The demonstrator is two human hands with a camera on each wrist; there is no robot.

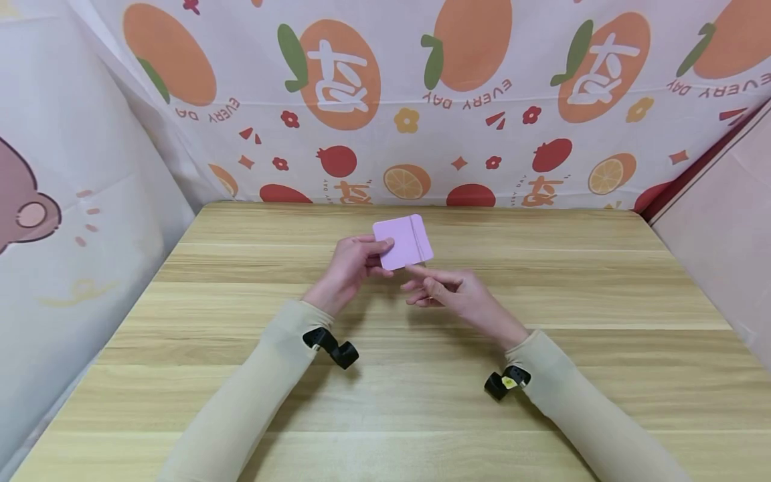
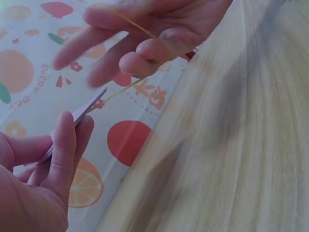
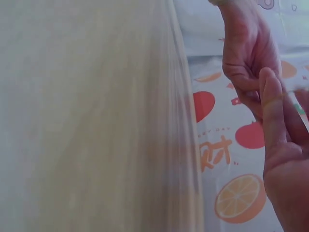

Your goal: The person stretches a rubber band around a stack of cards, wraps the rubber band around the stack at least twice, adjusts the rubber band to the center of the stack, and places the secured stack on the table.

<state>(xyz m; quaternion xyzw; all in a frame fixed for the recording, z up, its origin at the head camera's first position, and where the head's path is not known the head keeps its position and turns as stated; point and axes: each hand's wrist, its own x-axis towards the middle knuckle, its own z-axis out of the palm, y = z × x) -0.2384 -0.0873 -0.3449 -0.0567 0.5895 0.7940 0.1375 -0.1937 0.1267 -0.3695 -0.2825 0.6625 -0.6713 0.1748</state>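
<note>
Lilac square point(image 1: 400, 251), pinched by left hand point(image 1: 352, 262) above wooden table point(image 1: 397, 415) before me — yellowish band point(image 2: 121, 91) crossing its face, running from edge to right hand point(image 1: 466, 294) — fingers spread apart, band across them.

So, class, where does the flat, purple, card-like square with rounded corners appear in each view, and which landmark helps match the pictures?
Head: the purple square is near the middle, in the left hand.
Left wrist: left of centre, the purple square shows nearly edge-on.
Right wrist: I cannot make it out.
Shared landmark: the white fruit-printed cloth beyond the wooden table.
</note>
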